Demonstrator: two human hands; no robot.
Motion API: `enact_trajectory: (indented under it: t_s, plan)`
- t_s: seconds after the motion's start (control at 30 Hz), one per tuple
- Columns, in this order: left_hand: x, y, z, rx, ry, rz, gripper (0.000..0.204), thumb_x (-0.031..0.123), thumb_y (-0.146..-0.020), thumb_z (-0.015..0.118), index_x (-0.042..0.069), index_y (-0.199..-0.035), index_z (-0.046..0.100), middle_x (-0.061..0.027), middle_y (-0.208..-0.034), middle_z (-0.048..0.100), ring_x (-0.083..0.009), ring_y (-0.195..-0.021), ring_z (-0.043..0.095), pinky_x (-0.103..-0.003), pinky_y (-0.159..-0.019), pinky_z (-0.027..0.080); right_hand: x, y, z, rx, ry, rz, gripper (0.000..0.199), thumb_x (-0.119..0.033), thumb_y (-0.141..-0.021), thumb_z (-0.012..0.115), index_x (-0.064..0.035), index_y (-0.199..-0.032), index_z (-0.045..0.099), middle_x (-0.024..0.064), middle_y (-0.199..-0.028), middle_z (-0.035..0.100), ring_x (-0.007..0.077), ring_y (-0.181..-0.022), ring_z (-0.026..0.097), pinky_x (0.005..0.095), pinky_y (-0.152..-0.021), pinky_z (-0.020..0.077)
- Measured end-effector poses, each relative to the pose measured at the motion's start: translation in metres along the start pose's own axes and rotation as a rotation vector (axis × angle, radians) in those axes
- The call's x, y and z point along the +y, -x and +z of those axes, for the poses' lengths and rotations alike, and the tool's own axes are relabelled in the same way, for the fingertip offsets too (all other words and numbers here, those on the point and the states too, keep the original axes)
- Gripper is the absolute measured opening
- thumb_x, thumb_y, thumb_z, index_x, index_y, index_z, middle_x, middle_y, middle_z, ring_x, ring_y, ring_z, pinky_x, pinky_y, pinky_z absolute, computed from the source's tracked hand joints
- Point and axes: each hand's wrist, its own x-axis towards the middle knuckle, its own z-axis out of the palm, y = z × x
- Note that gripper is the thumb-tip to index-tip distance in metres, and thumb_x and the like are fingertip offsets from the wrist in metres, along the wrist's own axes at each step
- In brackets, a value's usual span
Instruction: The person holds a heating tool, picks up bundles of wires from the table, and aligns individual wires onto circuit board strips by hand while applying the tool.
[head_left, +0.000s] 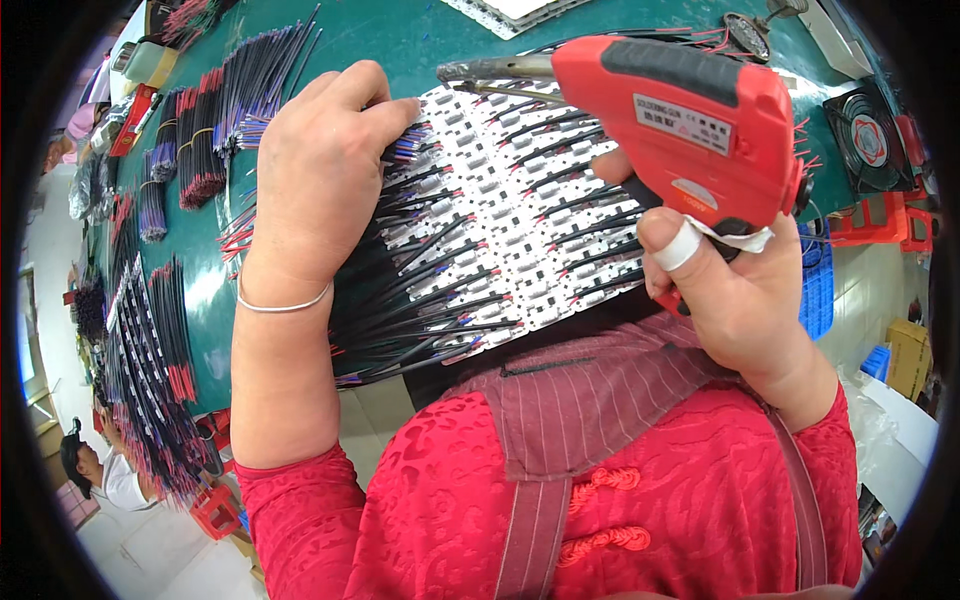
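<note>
My left hand is bent over the left edge of a white circuit board panel, its thumb and fingers closed on thin wires with blue and purple ends. Short black wires run in rows along both sides of the panel, many hanging over its left edge. My right hand, with white tape around the thumb, grips a red and black soldering gun. The gun's long metal tip points left above the panel's far edge, near my left fingertips. Whether the tip touches anything, I cannot tell.
Bundled black, red and blue wires lie at the left of the green table. More long wires hang nearer me. A round metal dish and a small black fan stand at the right. Another person is at lower left.
</note>
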Motion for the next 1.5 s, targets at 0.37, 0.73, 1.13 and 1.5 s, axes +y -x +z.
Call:
enact_trajectory:
  t_s: [0.37, 0.73, 1.13, 1.5]
  plan:
    - [-0.004, 0.0, -0.001, -0.016, -0.009, 0.042, 0.027, -0.005, -0.071, 0.059, 0.007, -0.09, 0.074, -0.006, -0.084, 0.06, -0.026, -0.08, 0.061, -0.037, -0.069, 0.049, 0.01, -0.009, 0.009, -0.045, 0.049, -0.065, 0.033, -0.007, -0.094, 0.066, 0.0, -0.125, 0.059, 0.0107, -0.111, 0.069, 0.0041, -0.064, 0.055, 0.0194, -0.054, 0.0458]
    - [-0.005, 0.002, 0.001, -0.007, -0.016, 0.048, 0.025, -0.003, -0.072, 0.059, 0.007, -0.09, 0.074, -0.0055, -0.084, 0.06, -0.0259, -0.08, 0.061, -0.037, -0.07, 0.05, 0.008, -0.01, 0.012, -0.029, 0.175, -0.031, 0.027, -0.007, -0.093, 0.067, 0.0, -0.12, 0.062, 0.0066, -0.105, 0.07, 0.0031, -0.064, 0.055, 0.0196, -0.054, 0.0435]
    - [-0.005, -0.001, 0.001, 0.004, -0.011, 0.064, 0.024, -0.004, -0.073, 0.059, 0.006, -0.09, 0.073, -0.006, -0.084, 0.061, -0.0262, -0.08, 0.062, -0.037, -0.07, 0.049, 0.008, -0.015, 0.01, -0.055, 0.23, -0.079, 0.031, -0.008, -0.093, 0.068, 0.0, -0.122, 0.062, 0.0076, -0.108, 0.07, 0.0028, -0.064, 0.054, 0.0193, -0.055, 0.0431]
    - [-0.005, 0.0, 0.003, 0.03, -0.028, 0.067, 0.015, 0.004, -0.072, 0.062, 0.007, -0.082, 0.073, -0.0046, -0.083, 0.059, -0.0235, -0.08, 0.062, -0.036, -0.07, 0.052, 0.015, -0.015, 0.011, -0.039, 0.276, -0.15, 0.024, -0.012, -0.092, 0.071, -0.0005, -0.113, 0.065, 0.0023, -0.091, 0.068, 0.0042, -0.065, 0.056, 0.02, -0.056, 0.0451]
